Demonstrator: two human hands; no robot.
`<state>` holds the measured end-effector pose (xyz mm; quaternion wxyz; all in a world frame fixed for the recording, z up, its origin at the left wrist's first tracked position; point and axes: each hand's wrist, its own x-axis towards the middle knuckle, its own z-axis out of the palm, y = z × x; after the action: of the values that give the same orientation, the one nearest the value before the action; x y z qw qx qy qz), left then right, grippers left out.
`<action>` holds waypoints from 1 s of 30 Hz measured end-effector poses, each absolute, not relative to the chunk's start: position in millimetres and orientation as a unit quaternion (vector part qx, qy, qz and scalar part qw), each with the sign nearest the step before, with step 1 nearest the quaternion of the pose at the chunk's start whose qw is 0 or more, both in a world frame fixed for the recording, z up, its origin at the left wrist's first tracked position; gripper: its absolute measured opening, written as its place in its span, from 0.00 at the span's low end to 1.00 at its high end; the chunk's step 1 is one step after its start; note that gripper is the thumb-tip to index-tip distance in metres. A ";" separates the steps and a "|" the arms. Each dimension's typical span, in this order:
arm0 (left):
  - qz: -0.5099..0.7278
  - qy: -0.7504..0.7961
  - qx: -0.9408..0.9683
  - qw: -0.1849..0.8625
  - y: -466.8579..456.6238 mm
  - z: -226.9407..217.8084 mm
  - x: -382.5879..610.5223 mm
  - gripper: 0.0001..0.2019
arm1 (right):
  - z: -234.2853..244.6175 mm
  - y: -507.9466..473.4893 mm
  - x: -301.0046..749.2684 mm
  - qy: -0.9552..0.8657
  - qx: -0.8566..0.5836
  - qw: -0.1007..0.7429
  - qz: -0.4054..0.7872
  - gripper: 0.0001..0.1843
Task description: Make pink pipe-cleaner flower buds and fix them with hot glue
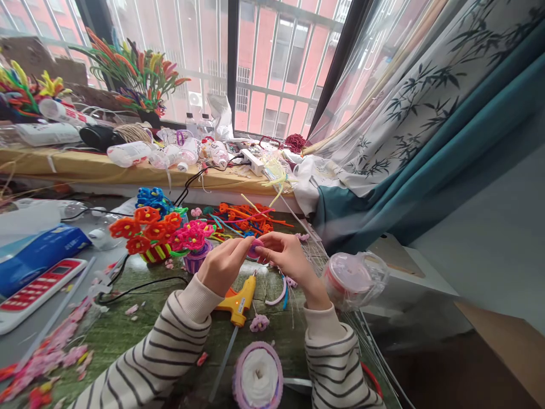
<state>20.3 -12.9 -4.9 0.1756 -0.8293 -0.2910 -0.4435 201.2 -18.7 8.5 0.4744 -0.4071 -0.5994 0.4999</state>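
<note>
Head view, left hand (225,264), right hand (289,258) both pinching one pink piece (255,247), one yellow glue gun (238,299) below

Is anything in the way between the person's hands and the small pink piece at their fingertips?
Nothing visible is. The left hand and right hand meet directly at the small pink piece. The yellow hot glue gun lies below them, not between.
</note>
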 end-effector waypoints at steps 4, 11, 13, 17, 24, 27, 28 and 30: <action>-0.436 -0.281 -0.839 0.165 -13.6 -2.6 18.7 0.09 | 9.8 -19.2 200.5 -0.593 -0.410 0.475 0.505 0.19; -0.457 -0.320 -0.822 0.115 -15.8 -0.2 21.1 0.10 | 6.2 -17.9 197.2 -0.556 -0.406 0.509 0.516 0.21; -0.455 -0.328 -0.822 0.100 -16.2 1.7 21.7 0.10 | 6.2 -18.3 196.6 -0.552 -0.406 0.513 0.516 0.20; -0.454 -0.348 -0.817 0.076 -18.5 9.6 21.0 0.11 | 7.8 -18.6 198.5 -0.558 -0.415 0.513 0.504 0.20; -0.150 -0.501 -0.852 0.034 -50.3 2.1 -1.4 0.10 | 12.4 -18.0 211.1 -0.558 -0.430 0.499 0.504 0.21; 0.024 -0.489 -0.872 -0.001 -70.1 -17.3 -12.5 0.14 | 14.5 -20.0 214.3 -0.554 -0.424 0.490 0.523 0.21; 0.040 -0.490 -0.871 0.007 -74.9 -23.3 -15.0 0.19 | 15.5 -20.9 214.7 -0.552 -0.419 0.491 0.529 0.21; 0.036 -0.492 -0.869 0.040 -79.7 -32.5 -17.3 0.24 | 18.0 -22.9 215.0 -0.549 -0.407 0.491 0.541 0.20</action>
<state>-17.3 -79.7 -32.5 0.0404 -0.8686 -0.4925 0.0364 215.0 -22.9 18.0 0.4906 -0.4069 -0.5491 0.5405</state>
